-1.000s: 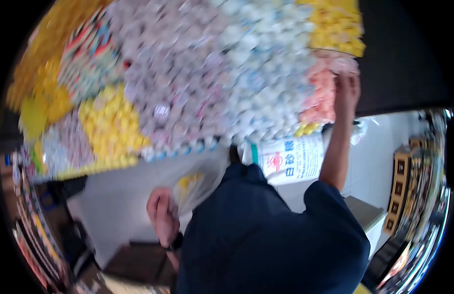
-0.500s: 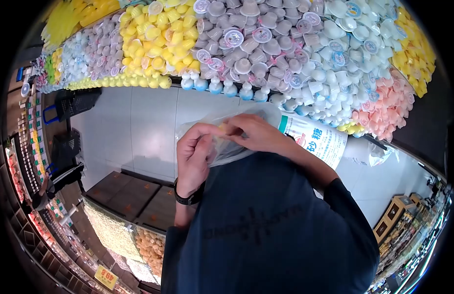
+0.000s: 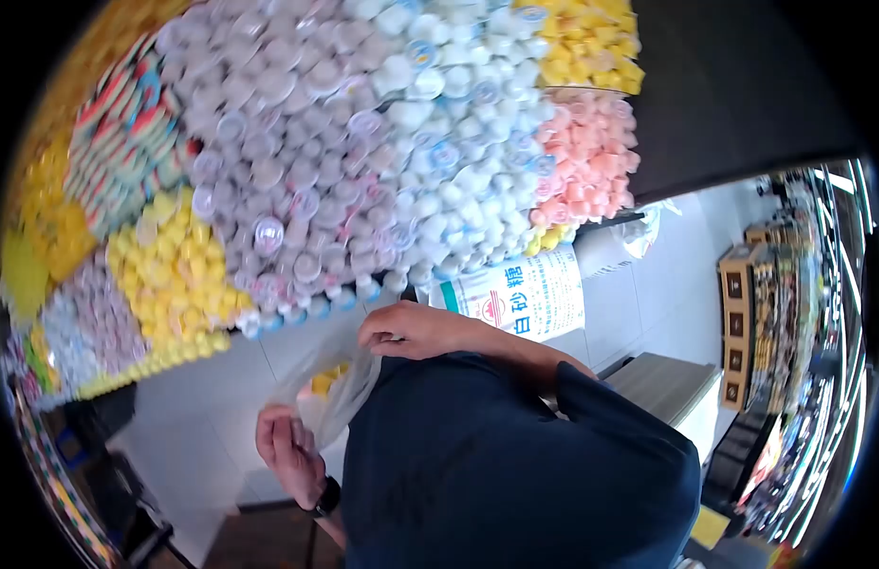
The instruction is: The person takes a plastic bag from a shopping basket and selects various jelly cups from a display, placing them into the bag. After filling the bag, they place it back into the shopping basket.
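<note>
While the left hand (image 3: 289,453) pinches the lower left side of a thin, translucent plastic bag (image 3: 349,403), the work needs an opening wide enough for fingers to pass without snagging. The bag hangs left of centre, in the lower half of the frame, with a few small yellow pieces (image 3: 327,379) showing through it. To do this well, the left grip should hold the film firmly but without bunching it, and lean the mouth toward the other hand; limp film like this could fold shut or spill if tipped too far. Anything let go is best released low and over the opening, so that it drops onto the yellow pieces.

The right hand (image 3: 411,330) is at the bag's upper right edge, palm down, its fingers curled rather narrowly; whether they hold the film or something small, I cannot tell. Its forearm slants from the dark blue shirt's (image 3: 515,455) sleeve up and leftward, passing in front of a white printed container with a green band (image 3: 544,294). The left forearm comes up from the bottom of the frame, a black watch (image 3: 327,498) at its wrist, fingers bent closed on the plastic.
</note>
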Available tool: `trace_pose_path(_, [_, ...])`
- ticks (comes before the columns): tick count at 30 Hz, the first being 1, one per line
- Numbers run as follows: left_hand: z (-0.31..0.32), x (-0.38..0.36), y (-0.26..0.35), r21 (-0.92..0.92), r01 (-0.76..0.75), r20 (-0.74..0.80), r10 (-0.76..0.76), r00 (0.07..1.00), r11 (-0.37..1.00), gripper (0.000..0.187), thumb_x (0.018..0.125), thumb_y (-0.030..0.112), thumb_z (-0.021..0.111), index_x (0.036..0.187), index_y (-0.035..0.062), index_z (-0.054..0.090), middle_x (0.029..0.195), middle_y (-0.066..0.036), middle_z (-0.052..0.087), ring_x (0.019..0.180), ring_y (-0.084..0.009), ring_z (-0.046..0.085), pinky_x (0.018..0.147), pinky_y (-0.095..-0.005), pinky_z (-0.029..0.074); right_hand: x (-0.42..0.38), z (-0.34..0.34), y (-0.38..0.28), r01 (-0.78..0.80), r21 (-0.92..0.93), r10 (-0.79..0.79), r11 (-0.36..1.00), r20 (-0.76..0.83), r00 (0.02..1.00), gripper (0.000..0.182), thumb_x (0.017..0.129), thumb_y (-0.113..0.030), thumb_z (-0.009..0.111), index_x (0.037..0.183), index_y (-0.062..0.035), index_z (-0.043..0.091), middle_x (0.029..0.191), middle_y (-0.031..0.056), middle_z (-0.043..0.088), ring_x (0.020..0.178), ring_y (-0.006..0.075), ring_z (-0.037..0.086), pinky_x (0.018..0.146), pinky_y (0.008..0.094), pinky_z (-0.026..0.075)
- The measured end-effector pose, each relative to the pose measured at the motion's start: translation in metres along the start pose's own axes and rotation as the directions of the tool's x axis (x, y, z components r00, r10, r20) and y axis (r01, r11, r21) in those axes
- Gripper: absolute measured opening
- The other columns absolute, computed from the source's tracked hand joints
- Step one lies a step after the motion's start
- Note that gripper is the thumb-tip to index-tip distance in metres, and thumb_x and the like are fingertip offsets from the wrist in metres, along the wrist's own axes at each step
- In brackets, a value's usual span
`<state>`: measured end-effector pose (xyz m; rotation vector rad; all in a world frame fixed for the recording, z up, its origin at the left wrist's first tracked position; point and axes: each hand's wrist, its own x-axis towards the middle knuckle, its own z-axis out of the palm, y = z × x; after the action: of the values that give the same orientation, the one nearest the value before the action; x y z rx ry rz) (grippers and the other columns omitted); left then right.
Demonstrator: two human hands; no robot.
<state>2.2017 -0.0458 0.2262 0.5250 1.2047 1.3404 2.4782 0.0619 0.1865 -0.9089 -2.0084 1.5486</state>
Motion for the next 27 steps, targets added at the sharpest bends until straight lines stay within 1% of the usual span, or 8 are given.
trace_pose_path(6, [0.007, 0.006, 0.002, 0.028, 0.017, 0.046, -0.018, 0.999, 0.999, 0.009, 0.098, 0.008, 0.051, 0.093, 0.0038, 0.057, 0.056, 0.009, 0.032, 0.045, 0.0005, 0.023, 0.041, -0.0206, 0.014, -0.045, -0.107, 0.018, -0.105, -0.226, -0.010, 0.968, -0.456, 0.890, 0.017, 0.091, -0.012, 0.063, 0.105, -0.0021, 0.064, 0.091, 0.0079, 0.064, 0.081, 0.0173, 0.065, 0.071, 0.0305, 0.052])
trace_pose_path(10, [0.013, 0.010, 0.001, 0.052, 0.014, 0.033, -0.016, 0.999, 0.999, 0.008, 0.097, 0.008, 0.052, 0.093, 0.0038, 0.057, 0.055, 0.009, 0.033, 0.044, 0.0002, 0.025, 0.041, -0.0208, 0.015, -0.093, -0.214, 0.040, -0.425, -0.395, -0.214, 0.814, -0.885, 0.413, 0.017, 0.087, -0.007, 0.064, 0.103, -0.0023, 0.065, 0.088, 0.0083, 0.064, 0.075, 0.0155, 0.063, 0.067, 0.0276, 0.052])
trace_pose_path(11, [0.016, 0.009, 0.001, 0.047, 0.021, 0.039, -0.022, 0.999, 0.999, 0.008, 0.096, 0.008, 0.052, 0.093, 0.0038, 0.057, 0.054, 0.009, 0.034, 0.044, 0.0001, 0.025, 0.041, -0.0209, 0.015, -0.104, -0.245, 0.054, -0.470, -0.331, -0.244, 0.818, -0.940, 0.238, 0.019, 0.081, -0.008, 0.067, 0.100, -0.0034, 0.066, 0.092, 0.0123, 0.065, 0.079, 0.0252, 0.064, 0.072, 0.0364, 0.053])
trace_pose_path(13, [0.021, 0.008, 0.001, 0.045, 0.013, 0.049, -0.015, 0.999, 0.999, 0.008, 0.096, 0.008, 0.052, 0.093, 0.0036, 0.057, 0.054, 0.009, 0.033, 0.044, -0.0001, 0.025, 0.041, -0.0209, 0.015, -0.132, -0.300, 0.081, -0.672, -0.403, -0.431, 0.621, -0.892, 0.137, 0.025, 0.077, -0.007, 0.068, 0.102, -0.0058, 0.066, 0.098, 0.0132, 0.064, 0.088, 0.0299, 0.063, 0.078, 0.0395, 0.052])
trace_pose_path(17, [0.030, 0.006, 0.001, 0.042, 0.008, 0.058, -0.010, 0.998, 0.999, 0.007, 0.096, 0.008, 0.052, 0.093, 0.0035, 0.057, 0.054, 0.008, 0.034, 0.044, -0.0007, 0.025, 0.041, -0.0210, 0.015, -0.148, -0.348, 0.097, -0.724, -0.539, -0.559, 0.430, -0.789, 0.255, 0.029, 0.074, -0.006, 0.068, 0.102, -0.0065, 0.066, 0.099, 0.0139, 0.064, 0.094, 0.0345, 0.061, 0.083, 0.0416, 0.051])
trace_pose_path(19, [0.031, 0.006, -0.001, 0.049, 0.007, 0.053, -0.010, 0.999, 0.999, 0.007, 0.096, 0.008, 0.052, 0.093, 0.0035, 0.057, 0.054, 0.008, 0.034, 0.044, -0.0009, 0.025, 0.041, -0.0211, 0.016, -0.146, -0.354, 0.097, -0.765, -0.515, -0.352, 0.386, -0.849, 0.394, 0.037, 0.071, -0.003, 0.070, 0.108, -0.0071, 0.066, 0.107, 0.0141, 0.065, 0.101, 0.0340, 0.060, 0.087, 0.0425, 0.050])
trace_pose_path(22, [0.039, 0.003, -0.002, 0.056, 0.008, 0.046, -0.011, 0.999, 0.998, 0.007, 0.096, 0.008, 0.052, 0.094, 0.0036, 0.057, 0.055, 0.007, 0.034, 0.045, -0.0012, 0.026, 0.042, -0.0213, 0.016, -0.139, -0.363, 0.105, -0.783, -0.548, -0.288, 0.295, -0.832, 0.474, 0.038, 0.070, -0.005, 0.071, 0.109, -0.0086, 0.067, 0.107, 0.0140, 0.065, 0.100, 0.0338, 0.061, 0.086, 0.0418, 0.050])
trace_pose_path(27, [0.045, 0.002, -0.001, 0.055, 0.012, 0.057, -0.015, 0.998, 0.998, 0.008, 0.096, 0.008, 0.051, 0.094, 0.0036, 0.057, 0.056, 0.007, 0.033, 0.046, -0.0014, 0.026, 0.042, -0.0215, 0.016, -0.135, -0.368, 0.114, -0.797, -0.557, -0.323, 0.234, -0.818, 0.477, 0.033, 0.071, -0.008, 0.071, 0.104, -0.0082, 0.068, 0.103, 0.0138, 0.065, 0.096, 0.0335, 0.061, 0.084, 0.0417, 0.051])
